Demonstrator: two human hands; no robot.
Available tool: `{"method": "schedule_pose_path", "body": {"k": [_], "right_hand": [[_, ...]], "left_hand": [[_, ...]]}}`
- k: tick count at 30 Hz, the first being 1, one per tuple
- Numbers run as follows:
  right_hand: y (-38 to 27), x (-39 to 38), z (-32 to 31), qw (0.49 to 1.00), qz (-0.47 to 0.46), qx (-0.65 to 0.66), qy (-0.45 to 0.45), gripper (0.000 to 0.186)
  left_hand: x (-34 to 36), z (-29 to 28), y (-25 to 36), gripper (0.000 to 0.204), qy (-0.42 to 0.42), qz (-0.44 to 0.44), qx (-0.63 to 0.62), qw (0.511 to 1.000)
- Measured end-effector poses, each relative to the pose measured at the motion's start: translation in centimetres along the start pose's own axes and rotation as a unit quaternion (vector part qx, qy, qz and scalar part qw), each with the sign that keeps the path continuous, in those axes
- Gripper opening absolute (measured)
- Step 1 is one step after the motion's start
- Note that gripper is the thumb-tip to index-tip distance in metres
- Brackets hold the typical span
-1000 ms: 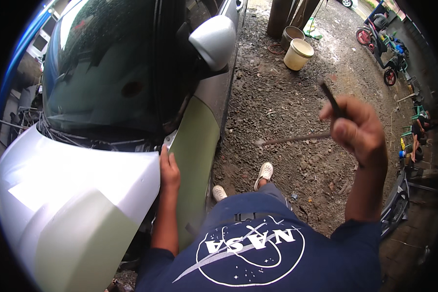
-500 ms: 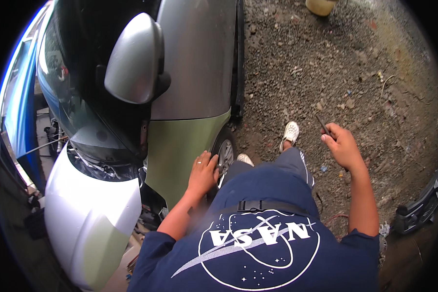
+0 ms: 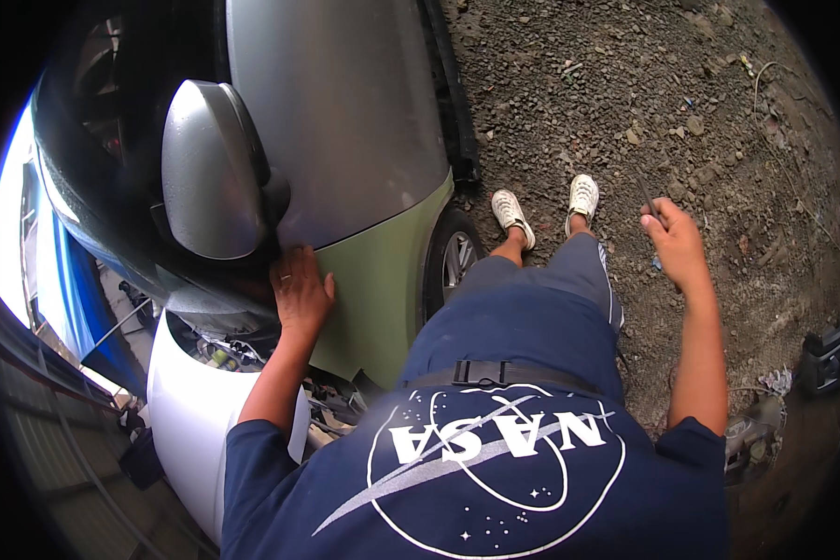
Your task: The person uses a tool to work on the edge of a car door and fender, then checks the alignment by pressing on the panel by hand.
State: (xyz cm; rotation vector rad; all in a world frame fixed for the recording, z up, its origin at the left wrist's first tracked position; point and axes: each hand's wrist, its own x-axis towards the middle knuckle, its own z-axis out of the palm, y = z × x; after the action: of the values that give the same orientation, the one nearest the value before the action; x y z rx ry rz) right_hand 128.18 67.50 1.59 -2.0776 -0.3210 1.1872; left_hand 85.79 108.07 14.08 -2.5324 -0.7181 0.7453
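My left hand lies flat, fingers stretched out, at the upper edge of the car's olive-green front fender, just below the side mirror. Its palm side is hidden. My right hand is out over the gravel at the right, closed round a thin dark stick-like tool whose tip points up and away; its exact kind cannot be made out. Nearest to my left hand are the grey side mirror and the grey front door.
A wheel sits under the fender beside my legs. The pale hood and exposed engine-bay parts are at the lower left. Gravel ground spreads to the right, with a dark car part at the far right edge.
My left hand has moved from near the wheel arch up and left across the fender to its upper edge. The view has shifted along the car; my right hand still holds the dark tool.
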Motion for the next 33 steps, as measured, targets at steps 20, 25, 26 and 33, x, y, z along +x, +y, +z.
{"method": "schedule_pose_path", "body": {"k": [20, 25, 26, 33], "right_hand": [[7.7, -2.2, 2.3, 0.997, 0.033, 0.056, 0.037, 0.014], [9.3, -3.4, 1.6, 0.995, 0.058, 0.067, 0.043, 0.012], [9.8, -3.5, 1.5, 0.995, 0.064, 0.066, 0.048, 0.012], [10.4, -3.7, 1.3, 0.995, 0.091, 0.037, 0.005, 0.014]], "left_hand": [[3.1, 2.5, 6.3, 0.074, -0.058, 0.073, 0.072, 0.993], [1.0, 5.2, 9.9, 0.063, -0.065, 0.182, 0.034, 0.981], [-0.3, 6.8, 10.6, 0.061, -0.061, 0.219, 0.016, 0.974], [-10.9, 16.1, 18.3, 0.042, -0.333, 0.317, -0.037, 0.887]]}}
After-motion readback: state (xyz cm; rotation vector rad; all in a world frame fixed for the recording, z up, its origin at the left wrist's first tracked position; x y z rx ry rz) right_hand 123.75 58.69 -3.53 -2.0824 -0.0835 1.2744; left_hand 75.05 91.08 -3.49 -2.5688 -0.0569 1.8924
